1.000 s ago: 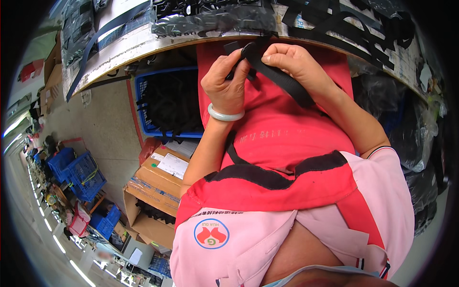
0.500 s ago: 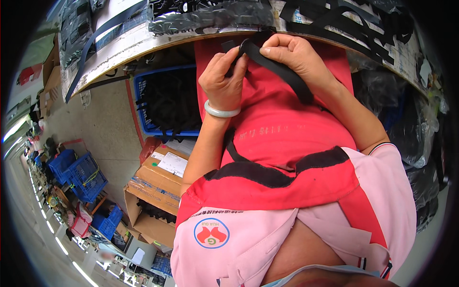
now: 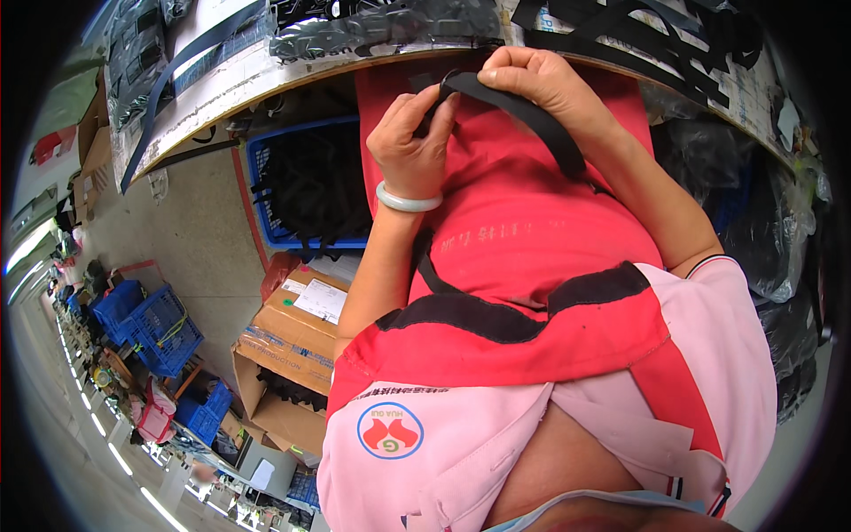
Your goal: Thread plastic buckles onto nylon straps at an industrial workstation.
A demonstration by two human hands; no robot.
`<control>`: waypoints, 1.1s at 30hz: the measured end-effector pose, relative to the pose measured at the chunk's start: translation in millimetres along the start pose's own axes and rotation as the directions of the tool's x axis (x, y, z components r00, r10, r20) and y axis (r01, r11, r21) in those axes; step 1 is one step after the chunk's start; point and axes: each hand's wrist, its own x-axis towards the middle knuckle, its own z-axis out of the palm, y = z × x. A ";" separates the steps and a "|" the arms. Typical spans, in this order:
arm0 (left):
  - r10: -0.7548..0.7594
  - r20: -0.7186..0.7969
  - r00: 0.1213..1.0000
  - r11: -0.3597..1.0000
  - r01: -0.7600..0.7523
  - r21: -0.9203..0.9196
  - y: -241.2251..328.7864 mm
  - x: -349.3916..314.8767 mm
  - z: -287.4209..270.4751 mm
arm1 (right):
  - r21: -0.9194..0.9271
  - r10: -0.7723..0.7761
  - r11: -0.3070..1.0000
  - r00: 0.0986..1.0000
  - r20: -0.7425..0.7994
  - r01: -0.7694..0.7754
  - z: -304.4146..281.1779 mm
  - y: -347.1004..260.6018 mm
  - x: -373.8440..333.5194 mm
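Note:
A length of black webbing strap (image 3: 536, 120) stretches between my two hands over my red apron, just short of the table's edge. My left hand (image 3: 412, 142), with a pale bangle at the wrist, pinches the strap's left end, where it loops over something small and dark that my fingers mostly hide. Thumb and fingers of my right hand (image 3: 541, 84) grip the strap farther along. From there its loose end curves down toward my right forearm and lies against the apron.
Across the front runs a worktable (image 3: 213, 115) bearing black straps (image 3: 634, 44) and plastic-bagged dark parts (image 3: 386, 31). Beneath it stands a blue crate (image 3: 257, 164) of black straps. An open cardboard box (image 3: 288, 332) is by my left arm; black bags (image 3: 762, 239) lie at the right.
My right hand has moved slightly up and left along with the strap. The small tab of strap that showed above my left fingers is out of sight now.

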 end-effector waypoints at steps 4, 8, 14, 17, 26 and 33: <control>-0.154 0.014 0.988 0.984 0.154 -0.085 0.1 -7.1 1.7 | 0.014 0.054 0.998 0.998 0.032 -0.055 -5.3 1.4 3.9; -0.418 0.031 0.908 0.873 0.411 -0.263 3.4 -11.0 2.4 | -0.068 0.008 0.998 1.000 0.027 -0.006 -0.7 11.2 0.9; -0.236 0.028 0.971 0.960 0.238 -0.146 -4.7 -10.2 1.8 | -0.079 -0.015 0.997 0.999 -0.038 0.011 1.8 15.7 3.9; -0.101 0.030 0.994 0.994 0.103 -0.048 -6.4 -8.5 1.8 | -0.053 -0.018 0.998 0.999 -0.042 0.015 -0.7 23.4 6.3; -0.129 0.028 0.991 0.989 0.131 -0.071 -7.2 -13.5 9.3 | 0.152 0.023 0.988 1.000 0.004 -0.023 4.8 12.8 1.8; -0.014 0.064 0.998 1.000 0.014 -0.008 -6.5 -13.4 6.3 | 0.111 0.036 0.993 0.999 0.019 -0.038 5.6 23.3 4.6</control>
